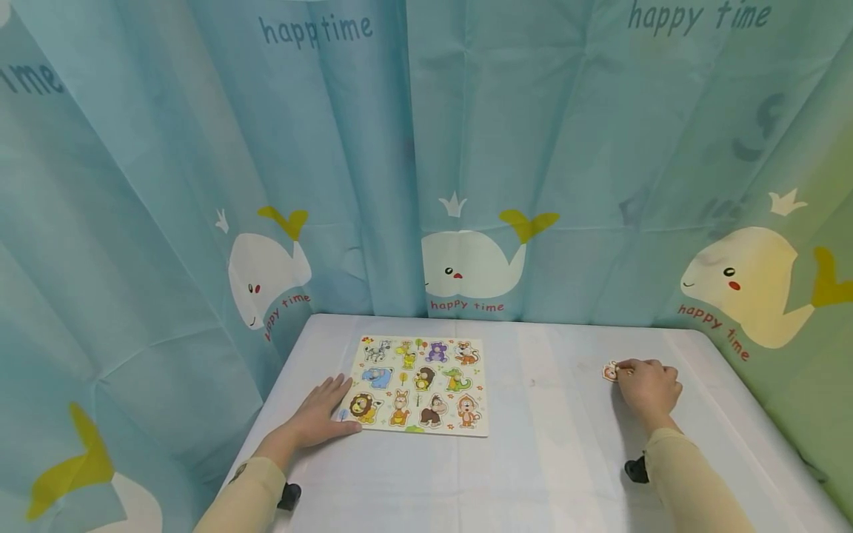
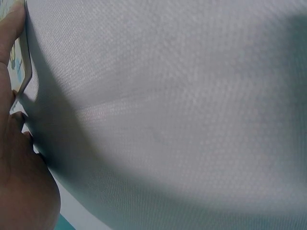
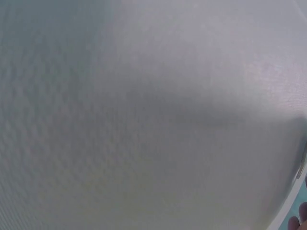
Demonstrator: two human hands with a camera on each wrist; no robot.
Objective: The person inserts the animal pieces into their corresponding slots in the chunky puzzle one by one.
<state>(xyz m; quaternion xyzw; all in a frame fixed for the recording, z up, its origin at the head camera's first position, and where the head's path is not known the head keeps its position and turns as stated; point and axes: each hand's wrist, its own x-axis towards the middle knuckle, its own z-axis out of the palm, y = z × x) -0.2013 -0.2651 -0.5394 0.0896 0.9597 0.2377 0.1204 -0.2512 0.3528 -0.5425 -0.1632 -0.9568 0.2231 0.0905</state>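
Observation:
In the head view a flat puzzle board (image 1: 411,429) with several cartoon animals, among them a lion, a monkey and a crocodile, lies left of the table's middle. My left hand (image 1: 320,416) rests at its lower left corner, fingers spread along the side and thumb on the front edge. In the left wrist view, this hand (image 2: 24,177) shows at the left beside the board's corner (image 2: 20,67). Far to the right, my right hand (image 1: 648,386) pinches a small puzzle piece (image 1: 609,371) with an animal picture, partly hidden by the fingers.
The white-covered table (image 1: 533,459) has rounded far corners. Behind it and at both sides hangs a blue curtain (image 1: 373,148) with whale prints. A dark wrist-camera mount (image 1: 636,469) sits under the right wrist, another (image 1: 289,496) under the left.

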